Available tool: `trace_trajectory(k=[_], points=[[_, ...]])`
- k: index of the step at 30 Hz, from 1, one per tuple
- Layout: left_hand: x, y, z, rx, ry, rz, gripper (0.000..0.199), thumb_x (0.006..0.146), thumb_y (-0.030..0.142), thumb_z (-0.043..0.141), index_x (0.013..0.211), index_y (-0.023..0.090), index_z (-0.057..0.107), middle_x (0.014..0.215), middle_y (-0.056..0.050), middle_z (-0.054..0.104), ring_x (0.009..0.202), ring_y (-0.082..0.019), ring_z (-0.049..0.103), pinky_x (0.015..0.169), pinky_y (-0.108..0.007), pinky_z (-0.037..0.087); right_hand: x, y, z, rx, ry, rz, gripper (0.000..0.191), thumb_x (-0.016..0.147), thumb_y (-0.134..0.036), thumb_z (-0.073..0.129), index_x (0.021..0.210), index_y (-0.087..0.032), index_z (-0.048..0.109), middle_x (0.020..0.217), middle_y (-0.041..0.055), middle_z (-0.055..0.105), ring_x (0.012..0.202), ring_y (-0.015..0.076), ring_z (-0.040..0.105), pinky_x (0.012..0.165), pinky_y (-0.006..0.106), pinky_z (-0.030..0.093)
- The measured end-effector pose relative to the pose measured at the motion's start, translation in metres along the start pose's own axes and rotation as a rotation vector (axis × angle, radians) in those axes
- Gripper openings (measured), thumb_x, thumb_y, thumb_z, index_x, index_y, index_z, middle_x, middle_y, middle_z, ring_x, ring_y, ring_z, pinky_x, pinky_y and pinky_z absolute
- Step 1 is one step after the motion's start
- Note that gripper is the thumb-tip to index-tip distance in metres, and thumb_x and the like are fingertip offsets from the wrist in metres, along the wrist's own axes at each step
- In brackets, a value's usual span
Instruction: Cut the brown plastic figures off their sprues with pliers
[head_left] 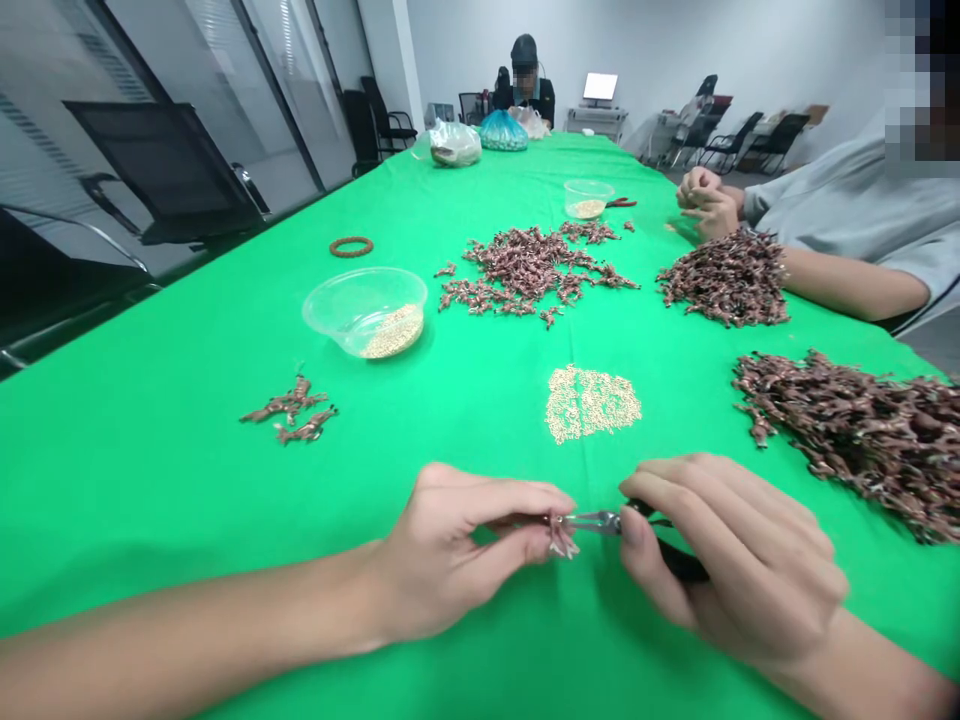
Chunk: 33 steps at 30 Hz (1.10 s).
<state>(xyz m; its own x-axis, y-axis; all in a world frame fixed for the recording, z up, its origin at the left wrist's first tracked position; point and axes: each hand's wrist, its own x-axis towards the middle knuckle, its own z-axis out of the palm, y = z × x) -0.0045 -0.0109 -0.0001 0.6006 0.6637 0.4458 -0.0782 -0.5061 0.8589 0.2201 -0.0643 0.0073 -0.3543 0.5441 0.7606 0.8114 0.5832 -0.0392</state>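
Left hand (450, 555) pinches a small copper-coloured metal piece (561, 538) at the steel tips of black-handled pliers (592, 522).
Right hand (731, 560) clamped on the handles; a brown-copper heap (847, 445) lies right.

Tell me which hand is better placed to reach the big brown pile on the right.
Probably the right hand: it sits nearest the pile, though gripping pliers. The left hand is farther, pinching a small piece.
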Motion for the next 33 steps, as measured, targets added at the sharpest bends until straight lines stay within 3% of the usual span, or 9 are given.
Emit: trace_trajectory(k=[5, 12, 19, 28, 33], points=[[0.000, 0.000, -0.001, -0.070, -0.022, -0.090, 0.023, 0.081, 0.003, 0.072, 0.103, 0.009, 0.075, 0.094, -0.012, 0.080, 0.068, -0.016, 0.077, 0.066, -0.018, 0.063, 0.001, 0.001, 0.000, -0.159, 0.038, -0.177, 0.014, 0.079, -0.021, 0.072, 0.088, -0.009, 0.069, 0.073, 0.0103, 0.073, 0.065, 0.0227, 0.067, 0.058, 0.034, 0.050], [-0.003, 0.001, 0.000, -0.103, -0.064, -0.195, 0.018, 0.084, 0.008, 0.070, 0.101, 0.008, 0.074, 0.092, -0.012, 0.080, 0.066, -0.016, 0.076, 0.064, -0.020, 0.063, 0.006, 0.002, 0.001, -0.182, 0.128, -0.271, 0.009, 0.080, -0.016, 0.071, 0.081, -0.008, 0.071, 0.067, 0.0116, 0.072, 0.060, 0.0237, 0.066, 0.055, 0.035, 0.048], [0.000, 0.003, -0.002, -0.146, -0.108, -0.319, 0.015, 0.087, 0.016, 0.069, 0.098, 0.007, 0.074, 0.086, -0.012, 0.080, 0.062, -0.017, 0.075, 0.061, -0.023, 0.063, 0.007, 0.002, -0.005, -0.203, 0.106, -0.349, 0.014, 0.079, -0.019, 0.075, 0.085, -0.007, 0.071, 0.067, 0.0121, 0.073, 0.061, 0.0252, 0.066, 0.055, 0.037, 0.046], [0.004, 0.003, 0.000, -0.341, -0.127, -0.506, 0.016, 0.085, 0.020, 0.072, 0.094, 0.007, 0.073, 0.083, -0.013, 0.080, 0.071, -0.024, 0.078, 0.060, -0.025, 0.066, 0.010, 0.006, -0.014, -0.238, 0.042, -0.430, 0.018, 0.079, -0.022, 0.077, 0.086, -0.008, 0.070, 0.068, 0.0091, 0.075, 0.059, 0.0236, 0.067, 0.057, 0.038, 0.045], [0.005, 0.003, 0.000, -0.392, -0.122, -0.551, 0.016, 0.084, 0.020, 0.073, 0.094, 0.008, 0.073, 0.081, -0.011, 0.080, 0.067, -0.021, 0.078, 0.060, -0.023, 0.065, 0.005, 0.006, -0.012, -0.231, 0.052, -0.445, 0.024, 0.074, -0.025, 0.082, 0.087, -0.007, 0.070, 0.068, 0.0104, 0.075, 0.059, 0.0246, 0.066, 0.057, 0.038, 0.045]])
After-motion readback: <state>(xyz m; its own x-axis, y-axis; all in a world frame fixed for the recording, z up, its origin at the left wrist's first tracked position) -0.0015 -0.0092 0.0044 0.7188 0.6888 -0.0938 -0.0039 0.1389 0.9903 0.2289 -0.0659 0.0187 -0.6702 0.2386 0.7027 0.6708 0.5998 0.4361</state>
